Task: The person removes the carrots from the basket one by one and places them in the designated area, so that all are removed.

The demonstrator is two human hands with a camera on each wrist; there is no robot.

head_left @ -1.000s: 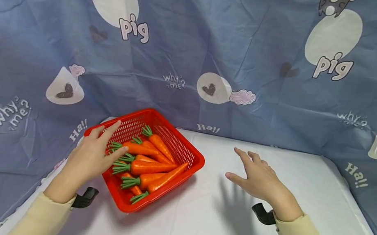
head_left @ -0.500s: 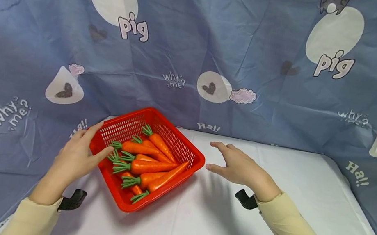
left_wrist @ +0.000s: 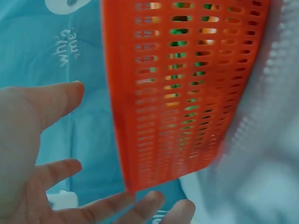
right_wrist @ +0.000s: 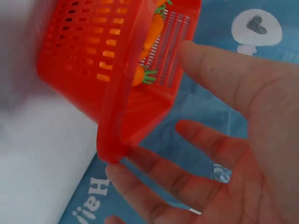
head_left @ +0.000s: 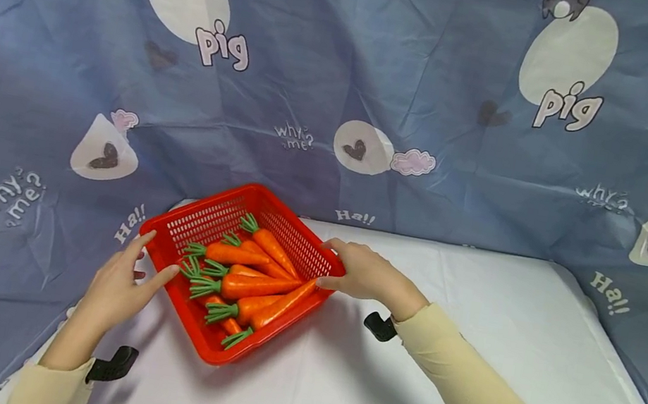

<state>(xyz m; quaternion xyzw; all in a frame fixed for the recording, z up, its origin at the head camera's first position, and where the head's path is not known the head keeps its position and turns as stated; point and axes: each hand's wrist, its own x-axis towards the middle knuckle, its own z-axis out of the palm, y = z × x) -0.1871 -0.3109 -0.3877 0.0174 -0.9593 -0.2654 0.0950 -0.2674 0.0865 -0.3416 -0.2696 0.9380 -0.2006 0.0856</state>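
A red plastic basket [head_left: 200, 321] with perforated walls stands on the white tabletop, one corner toward the person. Several orange carrots [head_left: 258, 286] with green stem tops lie inside it. My left hand [head_left: 116, 292] is at the basket's left corner, thumb and fingers spread; the left wrist view shows fingertips [left_wrist: 124, 200] close by the basket's edge. At the right corner is my right hand [head_left: 372, 276], its thumb over the rim side and the other fingers beyond the corner. In the right wrist view its fingers [right_wrist: 173, 172] stay extended, two tips by the rim's corner.
A blue cloth [head_left: 298, 47] printed with pigs and words hangs behind the table and along its sides. The white tabletop [head_left: 508, 333] extends to the right of the basket. Black wrist mounts [head_left: 380, 326] sit under both wrists.
My right hand has moved left to the basket's right corner. The left hand has shifted left and down, from above the basket's left side to its outer left corner. The basket stays put.
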